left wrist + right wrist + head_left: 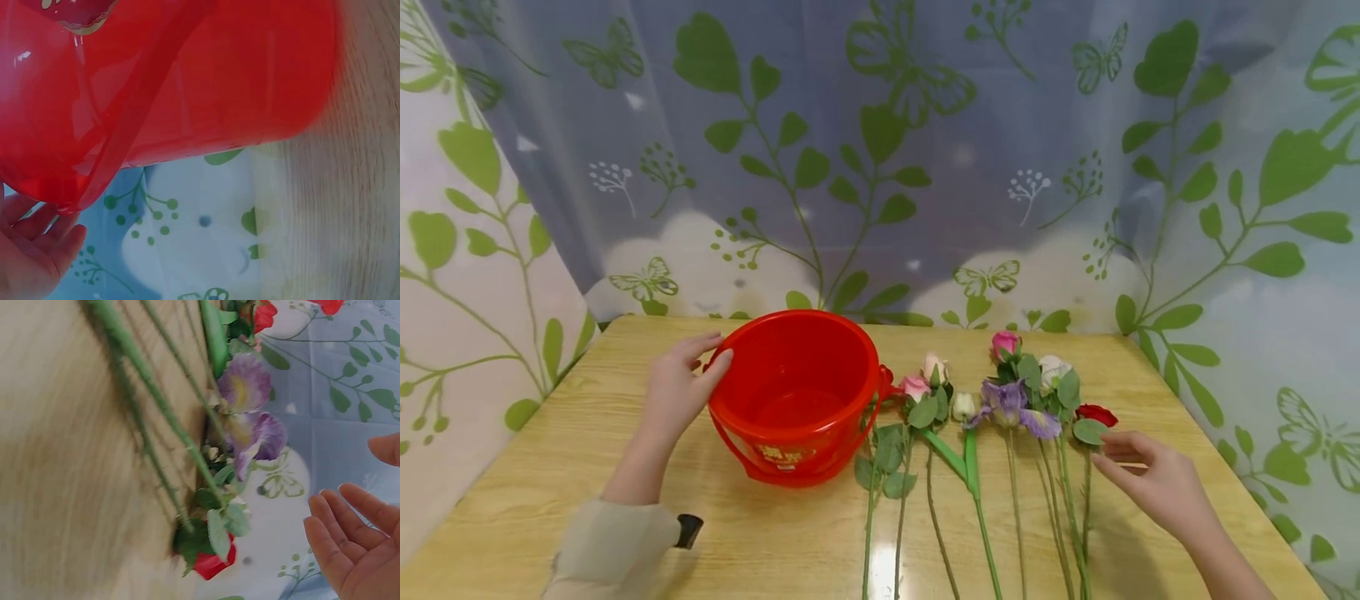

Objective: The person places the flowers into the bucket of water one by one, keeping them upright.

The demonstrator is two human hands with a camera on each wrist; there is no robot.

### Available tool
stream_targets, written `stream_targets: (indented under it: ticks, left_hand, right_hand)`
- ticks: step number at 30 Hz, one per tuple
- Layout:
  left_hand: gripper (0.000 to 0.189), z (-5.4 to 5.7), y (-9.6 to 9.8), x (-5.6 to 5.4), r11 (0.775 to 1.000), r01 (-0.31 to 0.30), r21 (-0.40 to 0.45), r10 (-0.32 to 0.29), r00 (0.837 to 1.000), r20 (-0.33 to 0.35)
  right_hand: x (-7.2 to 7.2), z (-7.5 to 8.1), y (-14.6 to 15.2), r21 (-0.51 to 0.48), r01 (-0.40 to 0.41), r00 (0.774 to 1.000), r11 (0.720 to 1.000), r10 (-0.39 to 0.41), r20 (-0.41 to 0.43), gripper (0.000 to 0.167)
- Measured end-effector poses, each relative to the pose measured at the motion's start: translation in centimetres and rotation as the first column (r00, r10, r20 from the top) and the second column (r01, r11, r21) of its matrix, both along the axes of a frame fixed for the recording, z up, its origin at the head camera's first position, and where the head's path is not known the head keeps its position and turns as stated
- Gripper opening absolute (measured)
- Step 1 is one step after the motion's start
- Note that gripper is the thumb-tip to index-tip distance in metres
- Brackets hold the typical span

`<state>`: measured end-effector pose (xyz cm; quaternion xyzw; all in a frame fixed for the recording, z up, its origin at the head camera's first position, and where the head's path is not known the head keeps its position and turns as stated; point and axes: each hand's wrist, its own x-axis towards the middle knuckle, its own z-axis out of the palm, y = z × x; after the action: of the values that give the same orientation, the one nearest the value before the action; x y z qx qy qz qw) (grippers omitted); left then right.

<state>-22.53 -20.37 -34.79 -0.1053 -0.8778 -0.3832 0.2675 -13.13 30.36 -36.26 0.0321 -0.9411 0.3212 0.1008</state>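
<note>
A red plastic bucket (pixel 790 450) with gold lettering stands on the table, its handle hanging down the side. My left hand (pixel 679 383) touches the bucket's left rim, fingers fairly straight and thumb tip overlapping the edge; in the left wrist view some fingertips of that hand (pixel 31 256) are hidden behind the rim. To the right, my right hand (pixel 1161 483) is empty, close to a red rose (pixel 1097 414). The right wrist view has that hand (pixel 356 544) with fingers extended, apart from the rose (pixel 215 559).
Several other long-stemmed flowers lie in a row right of the bucket: pink roses (pixel 914 387), a white tulip (pixel 964 407), a purple iris (pixel 1006 402), a bright pink rose (pixel 1005 344) and a white bloom (pixel 1054 371). A leaf-patterned curtain (pixel 850 242) hangs behind the wooden table (pixel 587 400).
</note>
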Motion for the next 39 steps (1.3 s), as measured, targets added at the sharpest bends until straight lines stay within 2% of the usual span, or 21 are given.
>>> stream_targets:
  ticks: [5, 11, 16, 21, 28, 33, 39]
  left_hand:
    - [0.027, -0.2, -0.3, -0.3, 0.998, 0.022, 0.060, -0.023, 1.000, 0.012]
    - [0.027, -0.2, -0.4, -0.3, 0.992, 0.045, 0.115, -0.052, 0.997, 0.058]
    - [0.027, -0.1, -0.4, -0.3, 0.988, 0.055, 0.142, -0.066, 0.995, 0.075]
    - [0.028, -0.1, -0.4, -0.1, 0.982, 0.062, 0.176, -0.080, 0.992, 0.095]
    - [0.030, -0.4, -0.5, -0.1, 0.976, 0.065, 0.209, -0.094, 0.986, 0.134]
    - [0.032, -0.6, -0.5, 0.0, 0.970, 0.066, 0.235, -0.106, 0.981, 0.161]
    - [0.036, -0.8, -0.5, 0.0, 0.948, 0.063, 0.314, -0.131, 0.971, 0.201]
  right_hand:
    - [-0.4, -0.5, 0.7, 0.012, 0.003, 0.998, 1.000, -0.003, 0.061, 0.039]
    - [-0.8, -1.2, 1.3, -0.002, 0.011, 0.991, 1.000, -0.010, 0.132, 0.043]
    - [-0.9, -2.1, 1.8, -0.041, 0.002, 0.975, 0.999, 0.007, 0.223, 0.048]
    - [-1.1, -3.0, 2.1, -0.132, 0.031, 0.949, 0.991, 0.012, 0.315, 0.050]
    - [-1.3, -4.3, 2.6, -0.261, 0.101, 0.903, 0.960, 0.022, 0.430, 0.051]
    - [-1.4, -5.1, 2.9, -0.351, 0.165, 0.867, 0.922, 0.034, 0.498, 0.054]
    - [-1.3, -5.7, 3.2, -0.456, 0.194, 0.842, 0.869, 0.091, 0.532, 0.054]
